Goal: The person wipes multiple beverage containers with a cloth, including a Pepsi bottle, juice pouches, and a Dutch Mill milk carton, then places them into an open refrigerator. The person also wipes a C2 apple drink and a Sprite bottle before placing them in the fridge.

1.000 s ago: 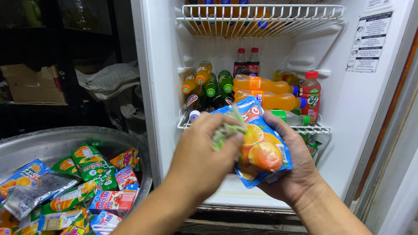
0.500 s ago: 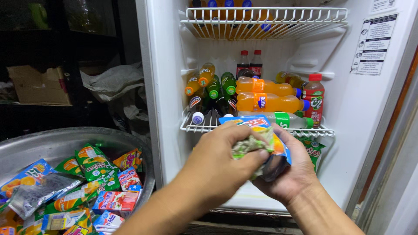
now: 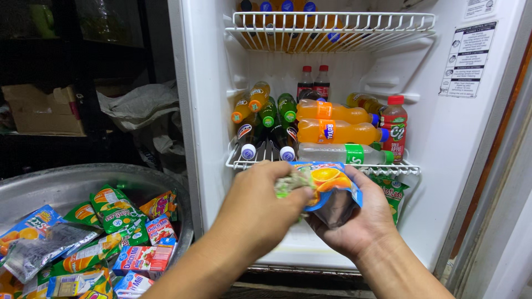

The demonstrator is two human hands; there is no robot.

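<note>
My right hand (image 3: 354, 224) cups a blue drink pouch (image 3: 331, 188) printed with orange slices, held tilted in front of the open fridge (image 3: 443, 149). My left hand (image 3: 255, 207) presses a crumpled greenish cloth (image 3: 292, 182) against the pouch's upper left side. Both hands are just below the wire shelf (image 3: 399, 166), which carries lying soda bottles (image 3: 332, 132) in orange, green and dark colours.
A large metal basin (image 3: 83, 177) at the lower left holds several drink pouches and small cartons (image 3: 141, 257). A red-capped bottle (image 3: 394, 124) stands at the shelf's right end. Green pouches (image 3: 394, 191) lie under the shelf. A cardboard box (image 3: 44, 108) sits on dark shelving at the left.
The pouch has been tipped from facing me to lying nearly flat. My left hand has rubbed the cloth across it, and both hands have dropped slightly below the shelf.
</note>
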